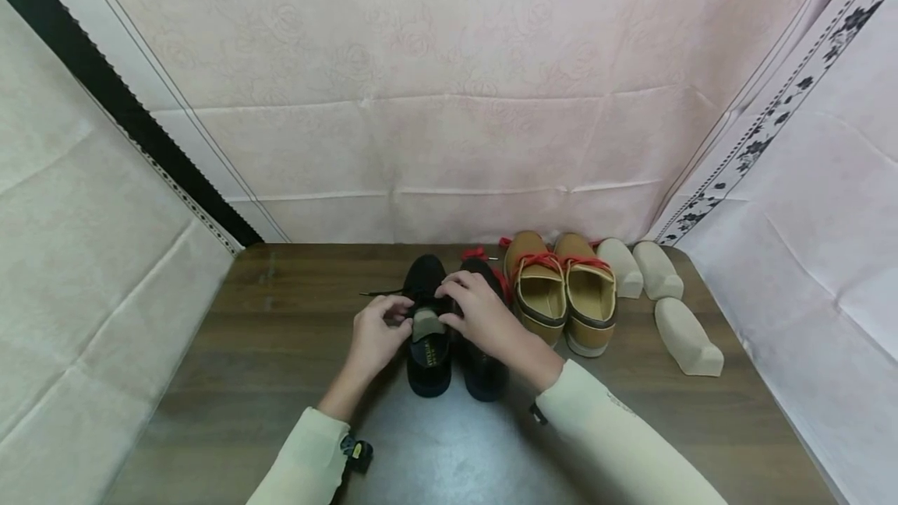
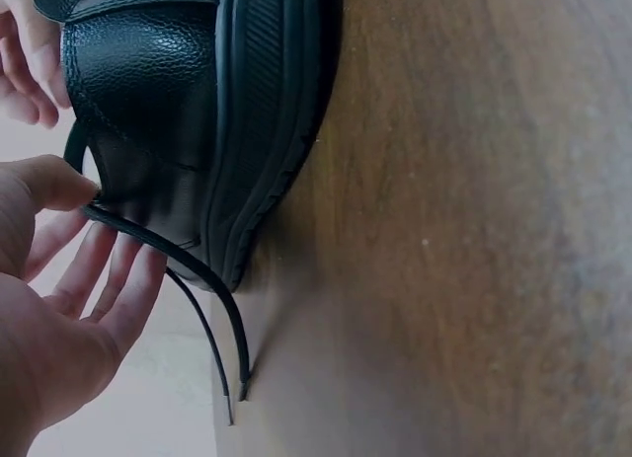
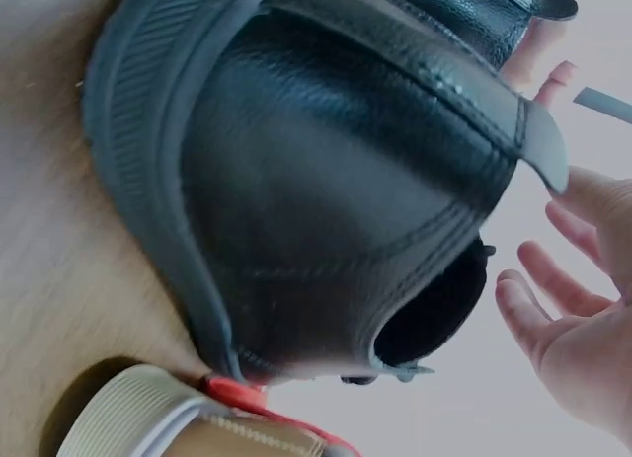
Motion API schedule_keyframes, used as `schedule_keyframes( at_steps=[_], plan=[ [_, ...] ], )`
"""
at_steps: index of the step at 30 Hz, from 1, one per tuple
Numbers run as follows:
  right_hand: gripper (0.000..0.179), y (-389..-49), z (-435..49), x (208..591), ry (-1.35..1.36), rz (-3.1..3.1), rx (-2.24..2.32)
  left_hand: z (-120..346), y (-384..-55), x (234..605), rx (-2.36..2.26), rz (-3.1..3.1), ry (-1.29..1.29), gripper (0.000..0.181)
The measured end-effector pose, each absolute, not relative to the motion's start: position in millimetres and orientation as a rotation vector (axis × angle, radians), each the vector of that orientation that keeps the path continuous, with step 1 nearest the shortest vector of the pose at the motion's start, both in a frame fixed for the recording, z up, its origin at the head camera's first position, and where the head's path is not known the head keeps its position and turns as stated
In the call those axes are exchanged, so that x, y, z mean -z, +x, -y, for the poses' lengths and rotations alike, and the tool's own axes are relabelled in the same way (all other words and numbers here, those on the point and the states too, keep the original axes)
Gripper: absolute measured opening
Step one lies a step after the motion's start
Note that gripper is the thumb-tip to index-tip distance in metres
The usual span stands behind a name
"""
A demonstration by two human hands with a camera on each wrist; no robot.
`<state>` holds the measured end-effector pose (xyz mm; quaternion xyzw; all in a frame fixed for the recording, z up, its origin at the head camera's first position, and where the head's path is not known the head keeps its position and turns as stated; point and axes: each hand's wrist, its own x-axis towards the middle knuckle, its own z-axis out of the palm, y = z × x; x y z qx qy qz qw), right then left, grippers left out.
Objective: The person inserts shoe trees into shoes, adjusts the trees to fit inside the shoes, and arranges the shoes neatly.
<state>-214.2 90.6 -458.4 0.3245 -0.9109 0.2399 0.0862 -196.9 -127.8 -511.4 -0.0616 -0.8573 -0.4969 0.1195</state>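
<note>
A black lace-up shoe (image 1: 429,361) stands on the wooden surface, its grey-green tongue (image 1: 426,324) showing between both hands. At its left side my left hand (image 1: 379,337) pinches the black shoelace (image 2: 173,248) between thumb and finger; two lace ends hang past the shoe's side. From the right my right hand (image 1: 480,314) reaches across the second black shoe (image 1: 484,376), fingers loosely bent near the first shoe's opening. No object shows between its visible fingers in the right wrist view, though the heel tab of the nearer shoe (image 3: 316,190) partly covers them.
Right of the black shoes stands a pair of tan shoes (image 1: 589,318) with red laces. Several cream shoe inserts (image 1: 687,337) lie farther right. Red lace (image 1: 475,253) shows behind the second black shoe. Pale cloth (image 1: 449,139) rises along the back and sides of the wooden surface (image 1: 231,411).
</note>
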Motion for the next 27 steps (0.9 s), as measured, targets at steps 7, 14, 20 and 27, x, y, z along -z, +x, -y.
schedule_keyframes(
  at_steps=[7,14,20,27],
  plan=[
    [0.034,-209.8,-109.3,455.9,0.931,2.679,-0.750,130.2,-193.4,500.3,1.358,2.562,-0.202,0.020],
    [0.037,-204.4,-135.8,451.7,0.857,2.658,-0.869,131.1,-190.0,481.3,1.330,2.572,-0.236,0.025],
    [0.039,-200.0,-161.6,448.6,0.818,2.611,-0.897,127.8,-187.4,465.2,1.343,2.616,-0.278,0.032],
    [0.040,-195.9,-188.4,443.6,0.766,2.579,-0.892,116.1,-188.7,448.7,1.377,2.594,-0.380,0.034]
  ],
)
